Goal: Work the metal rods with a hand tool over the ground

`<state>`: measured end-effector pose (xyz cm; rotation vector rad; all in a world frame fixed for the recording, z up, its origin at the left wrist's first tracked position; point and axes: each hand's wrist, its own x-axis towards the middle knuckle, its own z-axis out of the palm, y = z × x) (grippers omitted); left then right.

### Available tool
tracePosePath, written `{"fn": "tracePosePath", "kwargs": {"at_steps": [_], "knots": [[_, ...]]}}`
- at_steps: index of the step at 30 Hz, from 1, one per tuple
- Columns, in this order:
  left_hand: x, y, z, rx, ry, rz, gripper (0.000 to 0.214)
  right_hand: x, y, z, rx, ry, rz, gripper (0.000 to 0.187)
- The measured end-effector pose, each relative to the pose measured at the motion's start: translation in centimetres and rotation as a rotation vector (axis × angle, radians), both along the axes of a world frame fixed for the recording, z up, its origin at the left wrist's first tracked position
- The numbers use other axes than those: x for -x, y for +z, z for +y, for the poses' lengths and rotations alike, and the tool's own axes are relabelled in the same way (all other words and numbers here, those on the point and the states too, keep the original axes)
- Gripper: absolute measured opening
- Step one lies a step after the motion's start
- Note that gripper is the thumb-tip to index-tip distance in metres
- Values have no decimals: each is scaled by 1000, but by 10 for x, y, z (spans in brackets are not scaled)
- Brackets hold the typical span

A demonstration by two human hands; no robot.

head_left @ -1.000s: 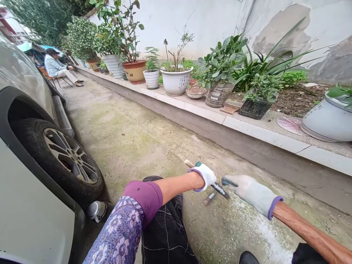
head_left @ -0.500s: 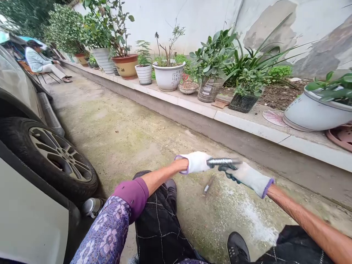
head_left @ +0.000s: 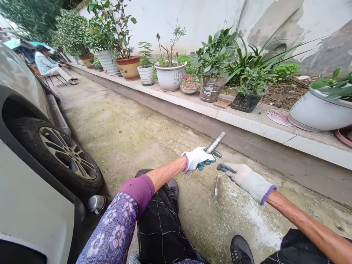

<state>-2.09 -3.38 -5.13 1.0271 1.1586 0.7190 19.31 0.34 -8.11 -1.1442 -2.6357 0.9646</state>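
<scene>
1. Pots of plants [head_left: 169, 79] line a tiled ledge [head_left: 198, 104]; a car wheel [head_left: 70, 154] stands opposite.
2. Greenish ground [head_left: 132, 121] bears white powder [head_left: 262, 227] and a short rod [head_left: 216, 190].
3. Left hand [head_left: 198, 158] wraps a tilted silvery rod [head_left: 216, 143] above the ground; right hand [head_left: 245, 175], fingers loosely extended, looks empty.

Right, so there's a pale car [head_left: 35, 205] parked along the left, multi-spoke wheel [head_left: 68, 154] in plain view, with a silvery container [head_left: 95, 202] on the ground just beside the tyre. Opposite, a low tiled ledge [head_left: 247, 126] is lined with plants: a tan pot [head_left: 128, 71] with a brown rim, a white pot [head_left: 169, 77] with dark writing, a black pot [head_left: 246, 101], you name it. The white wall [head_left: 154, 22] behind has a patch peeled off. Way back, a seated person [head_left: 45, 65] in light blue and a dark cap.
</scene>
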Motion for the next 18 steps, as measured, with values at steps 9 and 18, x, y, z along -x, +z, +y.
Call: {"fn": "tracePosePath", "kwargs": {"at_steps": [9,18], "knots": [[7,24,-5,68,69,-366,35,-5,-24,26,-34,-84,37,50],[19,6,-4,-100,133,193,25,-2,-28,26,-38,-34,37,48]]}}
